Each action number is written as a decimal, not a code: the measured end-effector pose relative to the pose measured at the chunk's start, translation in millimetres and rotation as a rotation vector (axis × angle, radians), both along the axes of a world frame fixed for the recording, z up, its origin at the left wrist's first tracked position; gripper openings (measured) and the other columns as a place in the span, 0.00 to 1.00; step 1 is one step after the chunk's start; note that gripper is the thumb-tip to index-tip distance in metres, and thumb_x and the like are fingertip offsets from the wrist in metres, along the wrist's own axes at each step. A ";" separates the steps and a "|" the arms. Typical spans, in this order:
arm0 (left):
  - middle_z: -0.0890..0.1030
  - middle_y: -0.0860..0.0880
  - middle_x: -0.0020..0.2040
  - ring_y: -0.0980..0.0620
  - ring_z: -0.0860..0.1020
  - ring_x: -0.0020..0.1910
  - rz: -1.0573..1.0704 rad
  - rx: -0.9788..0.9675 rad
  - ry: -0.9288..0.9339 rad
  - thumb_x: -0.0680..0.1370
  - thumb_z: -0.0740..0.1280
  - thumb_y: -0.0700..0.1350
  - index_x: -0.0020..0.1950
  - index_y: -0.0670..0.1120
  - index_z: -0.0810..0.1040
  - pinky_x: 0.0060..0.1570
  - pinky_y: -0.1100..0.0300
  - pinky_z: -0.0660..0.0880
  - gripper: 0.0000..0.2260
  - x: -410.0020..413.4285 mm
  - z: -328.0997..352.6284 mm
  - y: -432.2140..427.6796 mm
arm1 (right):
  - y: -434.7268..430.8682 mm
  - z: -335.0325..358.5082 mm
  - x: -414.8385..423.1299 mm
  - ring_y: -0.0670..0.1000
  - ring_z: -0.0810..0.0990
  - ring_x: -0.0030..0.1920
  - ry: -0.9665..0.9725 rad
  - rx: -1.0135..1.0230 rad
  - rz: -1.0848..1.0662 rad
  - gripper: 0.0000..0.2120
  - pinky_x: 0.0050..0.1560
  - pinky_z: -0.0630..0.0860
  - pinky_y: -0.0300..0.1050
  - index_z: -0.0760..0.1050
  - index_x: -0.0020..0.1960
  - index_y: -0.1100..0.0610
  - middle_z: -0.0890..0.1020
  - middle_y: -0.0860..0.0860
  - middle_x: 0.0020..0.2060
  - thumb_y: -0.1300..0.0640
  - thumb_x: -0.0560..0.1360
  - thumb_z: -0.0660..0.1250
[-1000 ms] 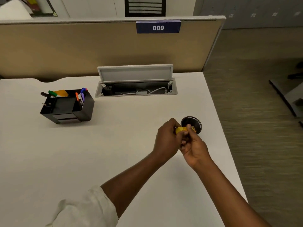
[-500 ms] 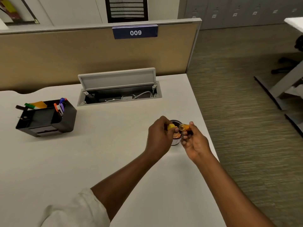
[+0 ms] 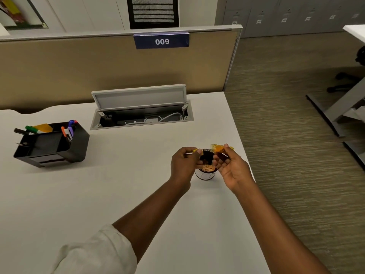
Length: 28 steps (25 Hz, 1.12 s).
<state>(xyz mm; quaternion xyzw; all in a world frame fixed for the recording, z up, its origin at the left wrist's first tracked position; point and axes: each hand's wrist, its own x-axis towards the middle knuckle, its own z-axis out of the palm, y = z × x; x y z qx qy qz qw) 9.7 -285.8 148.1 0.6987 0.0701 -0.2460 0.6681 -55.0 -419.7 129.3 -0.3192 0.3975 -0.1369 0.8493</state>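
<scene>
White desk (image 3: pixel 98 194). Dark cup (image 3: pixel 206 175) with brown powder inside stands just below and between both grips. Right hand (image 3: pixel 233 169) pinches orange-yellow sachet (image 3: pixel 218 148) over the cup's far rim. Left hand (image 3: pixel 182 165) pinches small yellow scrap (image 3: pixel 197 151), apart from the sachet.

- On the left I see a black desk organiser (image 3: pixel 59 149) standing on the white desk (image 3: pixel 88 194), with coloured markers (image 3: pixel 70 128) in its right compartment.
- At the far middle I see a cable hatch (image 3: pixel 142 120) sunk in the desk, its grey lid up and white cables inside.
- Behind the hatch I see a tan partition (image 3: pixel 88 70) bearing a blue plate (image 3: pixel 161 41) that reads 009.
- On the right I see striped carpet (image 3: pixel 286 145), with grey lockers (image 3: pixel 286 14) far off.
</scene>
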 end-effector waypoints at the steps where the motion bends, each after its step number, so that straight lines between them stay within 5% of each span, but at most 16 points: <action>1: 0.84 0.44 0.40 0.52 0.82 0.35 0.010 0.006 0.011 0.78 0.72 0.42 0.55 0.41 0.82 0.43 0.56 0.83 0.08 2.0 -2.5 0.6 | -2.9 -0.8 2.3 0.49 0.86 0.37 0.011 -0.071 0.010 0.08 0.39 0.84 0.41 0.80 0.51 0.61 0.86 0.56 0.40 0.55 0.79 0.71; 5: 0.84 0.45 0.42 0.51 0.81 0.36 0.040 0.029 0.054 0.79 0.70 0.41 0.57 0.41 0.83 0.43 0.58 0.83 0.08 7.6 -10.7 2.2 | -9.5 -3.8 7.9 0.52 0.85 0.50 0.096 -0.576 0.091 0.07 0.53 0.82 0.45 0.79 0.58 0.52 0.84 0.55 0.56 0.57 0.80 0.70; 9: 0.84 0.45 0.44 0.52 0.81 0.36 0.044 0.037 0.071 0.79 0.70 0.40 0.59 0.40 0.82 0.42 0.60 0.81 0.10 9.4 -16.0 3.6 | -4.3 -15.0 -1.2 0.45 0.83 0.52 0.115 -1.265 0.151 0.19 0.52 0.79 0.35 0.72 0.69 0.48 0.83 0.49 0.54 0.55 0.80 0.69; 13: 0.83 0.45 0.44 0.51 0.82 0.37 0.043 0.042 0.079 0.79 0.70 0.41 0.60 0.43 0.81 0.43 0.60 0.81 0.10 8.0 -17.9 3.3 | 4.7 -31.6 -5.4 0.55 0.81 0.54 0.255 -1.644 0.392 0.21 0.56 0.76 0.50 0.74 0.71 0.52 0.85 0.54 0.52 0.55 0.79 0.70; 25: 0.86 0.43 0.47 0.50 0.82 0.38 0.031 0.069 0.091 0.77 0.71 0.41 0.56 0.42 0.82 0.47 0.56 0.82 0.08 -0.4 -23.5 9.1 | -0.4 -7.9 -2.9 0.49 0.78 0.53 0.049 -1.903 0.131 0.22 0.62 0.72 0.49 0.69 0.76 0.51 0.83 0.49 0.51 0.53 0.83 0.64; 28: 0.86 0.44 0.46 0.50 0.81 0.38 0.023 0.056 0.099 0.77 0.72 0.41 0.56 0.43 0.82 0.47 0.56 0.82 0.08 -3.9 -25.8 11.5 | 4.4 -20.6 -2.3 0.54 0.81 0.55 0.077 -1.945 0.204 0.23 0.64 0.71 0.54 0.72 0.75 0.56 0.84 0.52 0.51 0.60 0.81 0.67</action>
